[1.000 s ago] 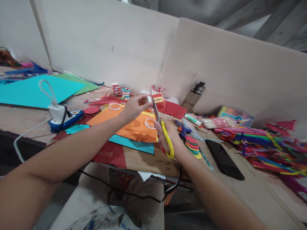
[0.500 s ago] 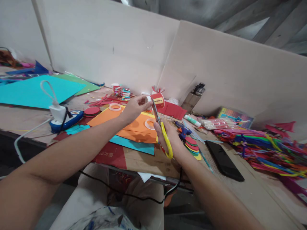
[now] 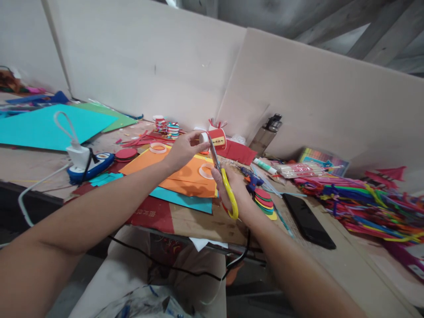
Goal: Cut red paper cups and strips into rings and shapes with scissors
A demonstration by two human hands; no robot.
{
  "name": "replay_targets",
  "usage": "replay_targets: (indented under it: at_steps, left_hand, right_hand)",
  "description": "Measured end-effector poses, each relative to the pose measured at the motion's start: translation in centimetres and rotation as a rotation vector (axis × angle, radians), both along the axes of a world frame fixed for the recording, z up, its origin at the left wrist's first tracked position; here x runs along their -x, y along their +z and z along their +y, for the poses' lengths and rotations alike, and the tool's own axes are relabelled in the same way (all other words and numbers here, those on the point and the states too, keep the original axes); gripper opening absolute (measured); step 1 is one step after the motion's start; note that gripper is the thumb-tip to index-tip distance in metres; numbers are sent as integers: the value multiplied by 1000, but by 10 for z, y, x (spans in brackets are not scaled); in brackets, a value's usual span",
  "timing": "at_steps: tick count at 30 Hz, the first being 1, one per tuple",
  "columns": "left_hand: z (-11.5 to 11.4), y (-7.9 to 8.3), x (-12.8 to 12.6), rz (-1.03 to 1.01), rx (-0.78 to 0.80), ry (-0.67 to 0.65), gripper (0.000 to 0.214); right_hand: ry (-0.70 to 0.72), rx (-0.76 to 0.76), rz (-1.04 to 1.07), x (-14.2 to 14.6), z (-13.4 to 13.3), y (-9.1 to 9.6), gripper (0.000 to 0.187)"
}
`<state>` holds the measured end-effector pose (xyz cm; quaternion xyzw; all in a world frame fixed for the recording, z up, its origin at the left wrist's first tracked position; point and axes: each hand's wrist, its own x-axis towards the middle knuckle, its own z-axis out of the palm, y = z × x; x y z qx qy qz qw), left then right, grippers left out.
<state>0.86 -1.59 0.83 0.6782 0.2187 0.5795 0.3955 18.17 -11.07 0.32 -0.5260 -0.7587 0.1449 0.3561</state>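
Observation:
My left hand [image 3: 185,149] pinches the white end of a red-and-white paper cup [image 3: 218,138] held on its side above the table. A pale yellow band with dark marks runs along the cup's red part. In my right hand [image 3: 236,187] are scissors [image 3: 229,192] with yellow handles, my fingers wrapped through and around them. Their blades point up and lie against the cup where white meets red, close to my left fingertips. Orange paper sheets [image 3: 185,176] lie beneath both hands, with two pale rings [image 3: 206,171] on top.
To the right are a black phone [image 3: 308,221], stacked coloured foam discs [image 3: 264,201], a blue glue gun [image 3: 254,180] and many pipe cleaners [image 3: 357,203]. A bottle [image 3: 266,134] leans at the back wall. On the left stand a blue power strip [image 3: 89,168] and turquoise card [image 3: 56,126].
The view has shifted very slightly. Both hands, the cup and the scissors keep nearly the same position, with the blades still at the cup.

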Motion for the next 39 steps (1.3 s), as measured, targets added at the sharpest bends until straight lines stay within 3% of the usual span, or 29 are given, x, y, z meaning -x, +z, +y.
replay_targets:
  at_steps: [12,24,39]
  left_hand:
    - [2,-3,-4,17,-24,90,43]
    - [3,-8,-7,-16,-19,133,47]
    - [2,-8,-6,-19,-11,137,46]
  right_hand:
    - [-14,36,10,-3,2,-7,34]
    - [-24,44,-40,1,-1,1,41]
    - [-33,72,-4,0,1,0,41]
